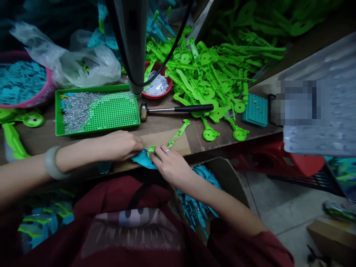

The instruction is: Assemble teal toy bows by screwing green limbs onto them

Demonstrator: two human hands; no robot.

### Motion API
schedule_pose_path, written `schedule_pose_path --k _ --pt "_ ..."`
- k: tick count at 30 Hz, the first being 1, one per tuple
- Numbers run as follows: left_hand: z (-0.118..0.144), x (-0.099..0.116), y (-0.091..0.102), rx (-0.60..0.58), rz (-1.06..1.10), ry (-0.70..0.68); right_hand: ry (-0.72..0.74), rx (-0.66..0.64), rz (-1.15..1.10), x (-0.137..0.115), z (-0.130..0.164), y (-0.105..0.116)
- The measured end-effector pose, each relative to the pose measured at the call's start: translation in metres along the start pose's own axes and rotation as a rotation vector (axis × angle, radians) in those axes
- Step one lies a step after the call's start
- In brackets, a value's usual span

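Note:
My left hand (121, 145) is closed, its fingertips pressed together at the edge of a blue plastic piece (144, 159). A lime-green plastic part (178, 134), with a round end and a long slotted arm, lies over that piece and points away to the right. The fingers of my right hand (174, 165) are bent round its round end, partly hiding it. Both parts rest at the front of a cardboard sheet (182, 146). Thin dark lines run along the green arm; I cannot make out what they are.
Beyond my hands are a green tray (97, 129) of small metal pins, a hammer (180, 109) and a red bowl (157, 96) of white pieces. Green parts (205, 70) are heaped behind. A grey metal column (133, 44) stands over the table. Below sits a box of blue pieces (194, 207).

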State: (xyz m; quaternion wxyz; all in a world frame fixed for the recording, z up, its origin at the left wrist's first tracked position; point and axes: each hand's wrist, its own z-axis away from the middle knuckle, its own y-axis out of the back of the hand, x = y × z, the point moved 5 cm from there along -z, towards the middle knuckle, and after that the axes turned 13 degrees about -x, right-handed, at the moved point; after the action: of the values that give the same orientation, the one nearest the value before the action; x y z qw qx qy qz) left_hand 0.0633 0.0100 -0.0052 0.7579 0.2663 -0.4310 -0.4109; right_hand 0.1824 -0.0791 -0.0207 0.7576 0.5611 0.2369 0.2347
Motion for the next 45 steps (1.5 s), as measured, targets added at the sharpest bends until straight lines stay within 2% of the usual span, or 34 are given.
schedule_pose_path --k 3,6,11,16,20,23,26,28,30,33,35,37,39,41,43,45 --pt "-0.004 0.005 0.004 -0.054 -0.179 0.024 -0.008 0.011 0.009 0.000 0.000 0.000" --pt "-0.001 0.010 0.002 -0.058 -0.268 0.040 -0.014 0.013 0.013 -0.001 0.001 0.000" --pt "0.007 0.008 0.000 -0.024 -0.235 0.042 -0.018 0.019 0.004 -0.001 0.001 0.000" --pt "-0.006 0.012 0.005 -0.076 -0.307 -0.020 -0.027 0.060 -0.047 0.001 -0.002 0.005" --pt "-0.011 0.012 0.005 -0.110 -0.331 0.035 0.013 0.131 -0.126 -0.002 -0.010 0.005" --pt "-0.002 0.005 0.002 -0.102 -0.242 0.079 0.038 0.164 -0.102 -0.005 -0.015 -0.002" --pt "0.016 -0.005 0.002 -0.036 -0.093 0.136 0.049 0.177 -0.072 -0.007 -0.016 -0.006" --pt "0.029 -0.009 0.006 0.006 -0.062 0.204 0.050 0.168 -0.063 -0.007 -0.016 -0.006" --pt "0.041 -0.006 0.014 0.056 -0.017 0.216 0.056 0.159 -0.063 -0.006 -0.016 -0.004" --pt "0.054 -0.002 0.023 0.126 0.269 0.153 0.061 0.143 -0.073 -0.006 -0.017 -0.002" --pt "0.062 -0.006 0.021 0.148 0.418 0.197 0.061 0.130 -0.075 -0.006 -0.017 -0.002" --pt "0.071 -0.014 0.013 0.162 0.345 0.307 0.059 0.127 -0.074 -0.006 -0.017 -0.003" --pt "0.078 -0.018 0.003 0.149 0.127 0.409 0.057 0.128 -0.074 -0.006 -0.017 -0.004" --pt "0.081 -0.017 -0.010 0.051 -0.067 0.488 0.056 0.130 -0.070 -0.005 -0.017 -0.005" --pt "0.081 -0.012 -0.021 -0.106 -0.186 0.551 0.057 0.138 -0.064 -0.005 -0.017 -0.005" --pt "0.079 -0.007 -0.023 -0.195 -0.268 0.580 0.057 0.147 -0.060 -0.005 -0.017 -0.005"
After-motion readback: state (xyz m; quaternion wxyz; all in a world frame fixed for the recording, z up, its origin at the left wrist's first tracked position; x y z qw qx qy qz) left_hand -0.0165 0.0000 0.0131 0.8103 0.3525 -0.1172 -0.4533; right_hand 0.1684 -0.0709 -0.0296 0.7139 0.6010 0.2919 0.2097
